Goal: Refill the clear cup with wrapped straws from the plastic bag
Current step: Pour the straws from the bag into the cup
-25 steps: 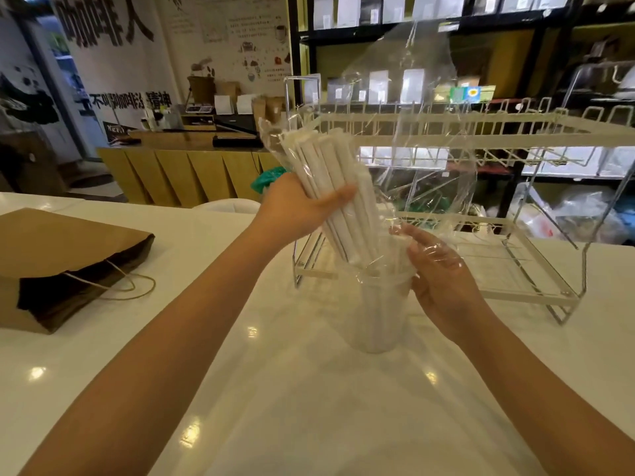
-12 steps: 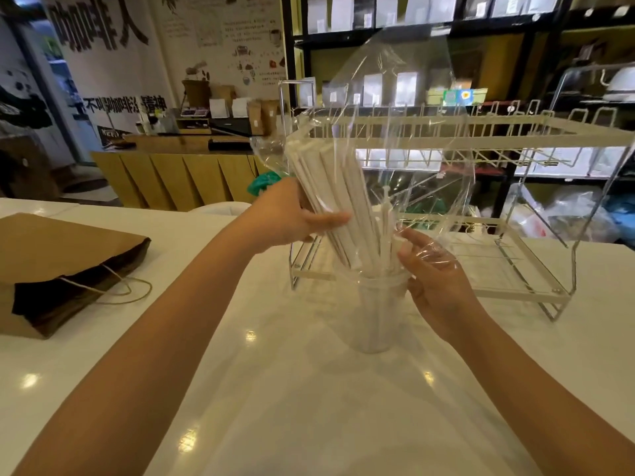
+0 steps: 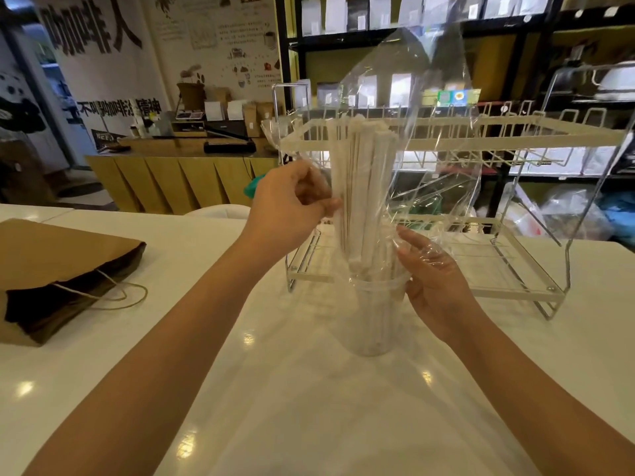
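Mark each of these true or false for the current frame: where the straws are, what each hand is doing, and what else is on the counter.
1. The wrapped straws stand nearly upright with their lower ends in the clear cup. True.
2. The left hand rests flat on the white counter. False: it is raised, gripping the plastic bag beside the straws.
3. The right hand is at the cup's rim, against the bag. True.
4. The brown paper bag stands upright. False: it lies flat on the counter.
5. The wire rack is behind the cup. True.
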